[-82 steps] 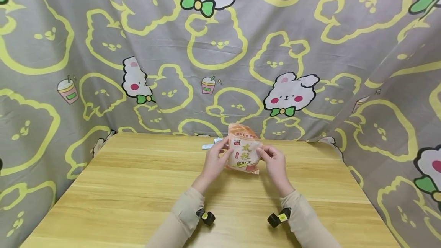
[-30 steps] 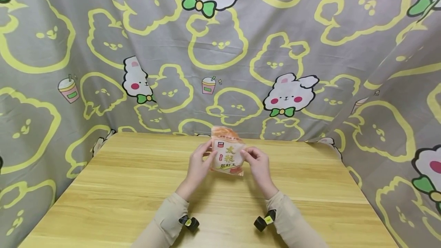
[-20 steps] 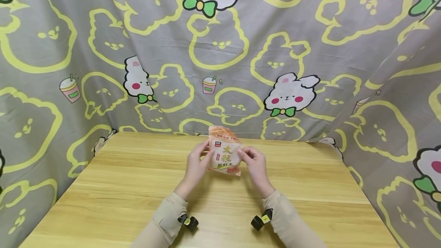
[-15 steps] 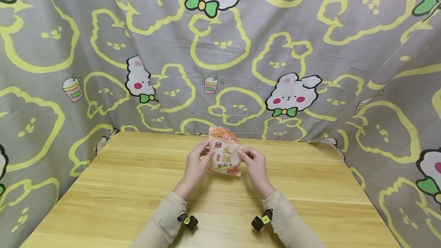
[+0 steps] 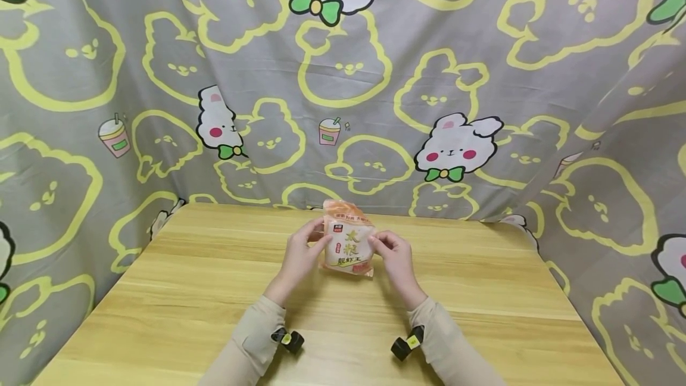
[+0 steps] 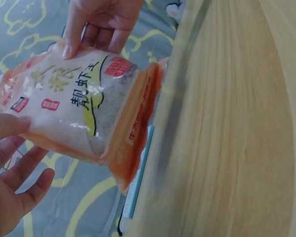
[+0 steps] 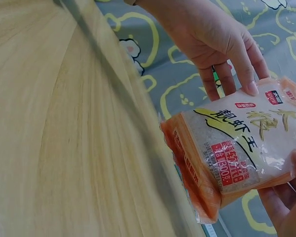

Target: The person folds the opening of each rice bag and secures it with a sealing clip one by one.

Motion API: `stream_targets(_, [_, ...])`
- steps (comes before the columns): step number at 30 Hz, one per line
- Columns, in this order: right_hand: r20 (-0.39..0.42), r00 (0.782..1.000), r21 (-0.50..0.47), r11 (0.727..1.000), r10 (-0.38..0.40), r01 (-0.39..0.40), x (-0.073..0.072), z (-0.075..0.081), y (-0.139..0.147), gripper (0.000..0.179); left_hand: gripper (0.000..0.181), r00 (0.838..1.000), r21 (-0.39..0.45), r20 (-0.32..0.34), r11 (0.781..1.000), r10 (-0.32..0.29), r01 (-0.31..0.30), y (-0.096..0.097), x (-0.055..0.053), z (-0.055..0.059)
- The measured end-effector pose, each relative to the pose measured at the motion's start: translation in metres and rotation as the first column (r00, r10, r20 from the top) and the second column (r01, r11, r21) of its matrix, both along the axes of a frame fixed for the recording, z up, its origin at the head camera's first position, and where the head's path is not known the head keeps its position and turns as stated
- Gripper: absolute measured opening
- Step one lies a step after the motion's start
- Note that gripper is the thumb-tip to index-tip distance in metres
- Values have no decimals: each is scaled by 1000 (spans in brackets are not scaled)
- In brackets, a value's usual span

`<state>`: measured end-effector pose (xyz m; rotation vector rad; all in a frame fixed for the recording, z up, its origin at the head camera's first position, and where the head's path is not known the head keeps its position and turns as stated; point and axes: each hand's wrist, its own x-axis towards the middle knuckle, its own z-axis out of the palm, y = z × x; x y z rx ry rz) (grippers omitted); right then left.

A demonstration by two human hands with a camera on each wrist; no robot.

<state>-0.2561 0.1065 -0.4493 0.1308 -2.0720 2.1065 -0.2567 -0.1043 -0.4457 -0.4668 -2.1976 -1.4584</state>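
Observation:
A small orange-and-white plastic bag of rice (image 5: 349, 246) is held upright above the wooden table, its printed front towards me. Grains show through a see-through part of the bag (image 6: 113, 98) in the left wrist view. My left hand (image 5: 301, 255) pinches one side edge, thumb on the front and fingers behind. On the opposite edge, my right hand (image 5: 393, 255) pinches with its thumb on the front as well. In the right wrist view, the left hand's fingers (image 7: 227, 59) spread partly behind the packet.
A thin pale-blue object (image 6: 138, 182) lies at the table's far edge, behind the bag in the left wrist view. The wooden table (image 5: 187, 290) meets a grey patterned curtain (image 5: 364, 76) at the back and sides. Black wrist cameras (image 5: 407, 343) sit on both sleeves.
Both hands have carried the bag to the left since the oldest frame, covering the pale object behind it in the head view. Over the last half second the bag has dipped slightly.

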Motion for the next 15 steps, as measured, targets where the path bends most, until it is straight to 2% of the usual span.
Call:
stream_targets(5, [-32,999,26,1000,-6,7,-7,-13,0,18,35,999,-5,35,1000,-18,18,-3,-1,0])
stream_targets(9, [-43,999,40,999,-5,7,-7,-15,-2,18,34,998,-10,58,999,-32,32,-6,-2,0])
stream_targets(15, [-16,1000,40,999,1,0,-5,-16,-3,17,35,995,-15,75,998,-64,66,-11,-2,1])
